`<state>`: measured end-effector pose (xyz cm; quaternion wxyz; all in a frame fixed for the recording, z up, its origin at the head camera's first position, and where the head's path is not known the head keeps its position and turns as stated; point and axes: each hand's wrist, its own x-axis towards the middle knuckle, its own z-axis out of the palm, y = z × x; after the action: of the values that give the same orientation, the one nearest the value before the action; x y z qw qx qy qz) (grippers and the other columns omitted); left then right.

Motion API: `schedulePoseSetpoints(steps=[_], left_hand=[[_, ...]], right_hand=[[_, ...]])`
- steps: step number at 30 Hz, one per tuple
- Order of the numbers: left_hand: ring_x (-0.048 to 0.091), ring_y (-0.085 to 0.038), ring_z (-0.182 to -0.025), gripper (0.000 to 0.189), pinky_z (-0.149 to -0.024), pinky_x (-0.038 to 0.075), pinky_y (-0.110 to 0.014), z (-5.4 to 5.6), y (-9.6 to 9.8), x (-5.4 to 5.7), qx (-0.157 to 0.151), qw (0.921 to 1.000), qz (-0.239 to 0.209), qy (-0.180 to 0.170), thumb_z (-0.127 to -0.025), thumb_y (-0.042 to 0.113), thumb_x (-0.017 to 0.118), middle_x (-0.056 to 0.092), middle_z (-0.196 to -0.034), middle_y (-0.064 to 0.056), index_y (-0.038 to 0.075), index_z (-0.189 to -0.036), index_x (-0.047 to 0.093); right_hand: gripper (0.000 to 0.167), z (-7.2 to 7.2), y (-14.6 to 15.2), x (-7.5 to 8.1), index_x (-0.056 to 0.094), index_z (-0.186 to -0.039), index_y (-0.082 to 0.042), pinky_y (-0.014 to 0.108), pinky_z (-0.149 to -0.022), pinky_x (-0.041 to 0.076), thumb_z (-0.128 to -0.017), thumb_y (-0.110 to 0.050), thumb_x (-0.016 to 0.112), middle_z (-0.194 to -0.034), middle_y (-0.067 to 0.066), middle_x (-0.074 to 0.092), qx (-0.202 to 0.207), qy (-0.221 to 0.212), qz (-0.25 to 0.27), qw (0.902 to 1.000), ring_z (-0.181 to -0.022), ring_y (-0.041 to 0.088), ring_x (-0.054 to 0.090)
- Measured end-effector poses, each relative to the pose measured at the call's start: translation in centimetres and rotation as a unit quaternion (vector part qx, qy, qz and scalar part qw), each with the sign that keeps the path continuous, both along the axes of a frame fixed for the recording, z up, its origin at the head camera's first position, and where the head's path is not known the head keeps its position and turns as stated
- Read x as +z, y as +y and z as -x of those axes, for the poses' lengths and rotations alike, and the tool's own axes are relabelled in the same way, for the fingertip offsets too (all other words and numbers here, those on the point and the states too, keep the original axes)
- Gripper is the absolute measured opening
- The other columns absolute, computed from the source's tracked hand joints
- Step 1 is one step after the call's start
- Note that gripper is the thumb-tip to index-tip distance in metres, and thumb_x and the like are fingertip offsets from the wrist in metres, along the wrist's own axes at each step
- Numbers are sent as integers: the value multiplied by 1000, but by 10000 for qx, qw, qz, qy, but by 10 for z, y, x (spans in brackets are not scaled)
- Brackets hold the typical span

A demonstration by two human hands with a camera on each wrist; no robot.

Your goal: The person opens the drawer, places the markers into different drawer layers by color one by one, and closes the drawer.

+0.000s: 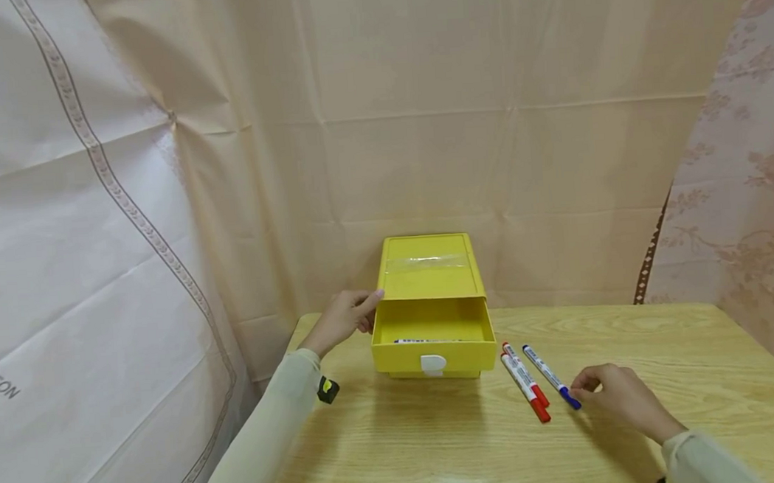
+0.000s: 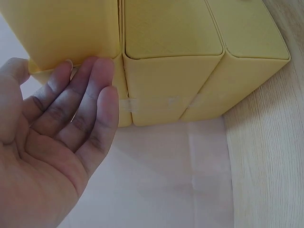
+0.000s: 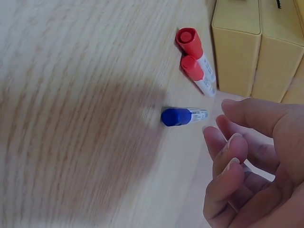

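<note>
A yellow drawer box (image 1: 429,279) stands at mid-table with its top drawer (image 1: 401,359) pulled out. Inside that drawer lies a white-barrelled marker (image 1: 426,340), mostly hidden by the drawer front. My left hand (image 1: 348,318) touches the box's left side, thumb at the upper edge; the left wrist view shows the fingers (image 2: 97,118) extended against the yellow wall. To the right of the box, a blue-capped marker (image 1: 551,375) lies on the table. My right hand (image 1: 619,397) is beside its cap, fingers loosely bent; the right wrist view shows a gap between fingertips and marker.
Two red-capped markers (image 1: 525,384) lie side by side between the box and the blue one. A small black and yellow object (image 1: 327,389) shows at the left wrist. Cloth curtains (image 1: 488,154) hang behind the wooden table (image 1: 426,446).
</note>
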<state>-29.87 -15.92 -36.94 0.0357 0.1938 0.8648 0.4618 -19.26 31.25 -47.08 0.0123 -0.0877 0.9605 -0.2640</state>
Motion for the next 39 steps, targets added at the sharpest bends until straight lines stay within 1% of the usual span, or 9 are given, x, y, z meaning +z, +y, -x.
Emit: schedulePoseSetpoints(steps=[4,7,11,15,20,25,31,36,39], left_hand=[[67,-26,-72,51,-75,60,-49,0,-1,-1,-4,10000,-8,14,-105,54,52,69,-79,-8,10,-88,70],[67,-27,-72,52,-72,60,-45,0,-1,-2,-11,10000,28,31,-105,54,52,68,-79,-7,9,-84,67],[68,-26,-71,53,-71,60,-43,0,-1,-4,-14,10000,61,42,-105,54,52,69,-78,-7,9,-81,66],[68,-26,-70,52,-70,60,-44,-1,-1,-3,22,10000,48,74,-106,52,52,69,-77,-8,8,-80,65],[67,-25,-70,53,-72,60,-45,-1,0,-2,17,10000,35,57,-105,54,52,68,-78,-8,8,-81,64],[67,-25,-70,54,-68,60,-37,-1,0,-2,-11,10000,38,79,-105,54,51,68,-78,-8,8,-81,65],[67,-25,-71,52,-71,60,-42,-1,0,-1,-33,10000,33,85,-105,55,51,68,-78,-8,9,-85,68],[68,-27,-71,51,-70,60,-40,-1,0,1,-27,9999,56,103,-106,53,51,68,-77,-9,10,-86,70],[68,-28,-72,51,-71,60,-43,-1,1,0,-30,9999,59,76,-106,52,51,68,-77,-9,9,-85,69]], right_hand=[[6,0,-1,-4,75,-88,-19,37,-68,46,-91,-22,79,-81,-9,69,-123,-23,-56,9999,-76,13,59],[7,-1,-2,-7,74,-87,-19,37,-68,46,-91,-22,79,-81,-9,67,-217,-155,-63,9996,-76,14,57],[9,-1,-2,-10,74,-87,-17,39,-69,48,-91,-23,79,-83,-7,68,-282,-344,-75,9990,-78,15,58],[12,1,-2,-12,74,-87,-17,42,-69,50,-90,-26,80,-86,-5,68,-339,-388,-132,9986,-80,17,59],[15,2,-4,-12,72,-84,-15,37,-64,45,-90,-26,81,-80,-6,65,-395,-519,-126,9978,-75,17,55],[18,2,-6,-13,67,-79,-15,33,-58,38,-89,-22,81,-69,-5,57,-391,-424,-118,9983,-66,17,49],[21,3,-4,-17,63,-76,-15,30,-52,37,-88,-18,80,-65,-4,55,-426,-389,-166,9982,-60,16,49],[20,5,-1,-21,64,-78,-14,31,-53,39,-87,-17,81,-65,-4,57,-427,-349,-127,9984,-61,16,51],[20,5,0,-23,64,-79,-14,31,-52,39,-87,-18,81,-64,-4,57,-442,-352,-78,9984,-60,16,51]])
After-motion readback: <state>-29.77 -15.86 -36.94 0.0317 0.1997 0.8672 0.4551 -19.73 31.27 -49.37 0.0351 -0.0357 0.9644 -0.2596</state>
